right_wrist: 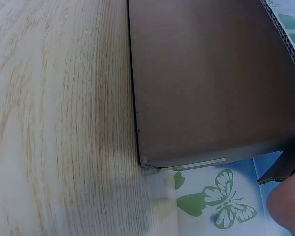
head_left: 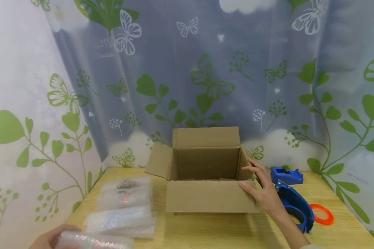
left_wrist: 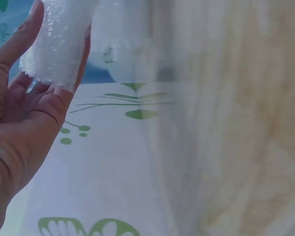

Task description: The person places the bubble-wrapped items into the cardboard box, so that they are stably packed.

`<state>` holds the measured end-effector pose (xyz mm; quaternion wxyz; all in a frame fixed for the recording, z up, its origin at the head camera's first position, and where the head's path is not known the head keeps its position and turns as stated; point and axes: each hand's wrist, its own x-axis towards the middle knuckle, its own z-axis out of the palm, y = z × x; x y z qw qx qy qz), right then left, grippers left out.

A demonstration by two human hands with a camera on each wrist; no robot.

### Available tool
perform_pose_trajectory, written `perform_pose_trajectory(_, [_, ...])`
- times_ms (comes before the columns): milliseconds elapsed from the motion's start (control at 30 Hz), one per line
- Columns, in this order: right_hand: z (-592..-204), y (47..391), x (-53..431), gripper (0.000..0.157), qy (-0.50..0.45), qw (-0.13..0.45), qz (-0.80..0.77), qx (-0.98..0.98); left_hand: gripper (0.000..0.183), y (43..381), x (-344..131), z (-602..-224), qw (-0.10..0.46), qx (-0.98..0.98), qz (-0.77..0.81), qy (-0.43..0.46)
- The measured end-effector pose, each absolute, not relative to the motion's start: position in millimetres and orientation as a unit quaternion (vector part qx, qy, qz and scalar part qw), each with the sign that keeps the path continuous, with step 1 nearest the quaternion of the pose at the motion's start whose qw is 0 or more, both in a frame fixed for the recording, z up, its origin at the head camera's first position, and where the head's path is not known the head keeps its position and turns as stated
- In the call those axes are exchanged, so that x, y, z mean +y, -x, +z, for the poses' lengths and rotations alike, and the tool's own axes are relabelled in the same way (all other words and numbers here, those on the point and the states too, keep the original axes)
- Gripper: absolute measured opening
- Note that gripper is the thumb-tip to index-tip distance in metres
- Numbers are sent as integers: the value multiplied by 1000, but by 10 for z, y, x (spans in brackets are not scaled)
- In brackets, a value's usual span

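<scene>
An open cardboard box stands on the wooden table, its near, far and left flaps spread outward. My right hand touches the box's right front corner, thumb on the near flap and fingers over the right side; only a bit of that hand shows in the right wrist view. At the lower left my left hand grips one end of a bubble-wrapped bundle, partly cut off by the frame. The left wrist view shows the thumb and fingers around the bubble wrap. What is wrapped inside is blurred.
Several other bubble-wrapped bundles lie in a row left of the box. To the right are a blue desktop tape dispenser, a blue hand-held tape dispenser and an orange-red tape roll. A printed curtain hangs behind the table.
</scene>
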<state>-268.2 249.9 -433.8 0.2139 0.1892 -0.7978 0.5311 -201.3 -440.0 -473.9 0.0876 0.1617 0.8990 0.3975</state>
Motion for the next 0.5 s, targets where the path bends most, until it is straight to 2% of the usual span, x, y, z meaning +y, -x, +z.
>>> perform_pose_trajectory(100, [-4348, 2688, 2511, 41, -189, 218, 531, -797, 47, 1984, -4326, -4632, 58, 928, 358, -81])
perform_pose_trajectory(200, [-4361, 2698, 2518, 41, -192, 218, 530, -797, 54, 1976, -4252, -4514, 89, 918, 388, 2])
perform_pose_trajectory(267, [-4365, 2699, 2516, 42, -193, 218, 529, -797, 58, 1984, -4202, -4446, 90, 912, 398, 35])
perform_pose_trajectory(367, [-4368, 2693, 2510, 41, -194, 224, 525, -798, 63, 2012, -4124, -4323, 81, 912, 397, 61])
perform_pose_trajectory(500, [-4364, 2677, 2489, 40, -196, 233, 527, -793, 61, 2033, -4023, -4169, 36, 905, 418, 64])
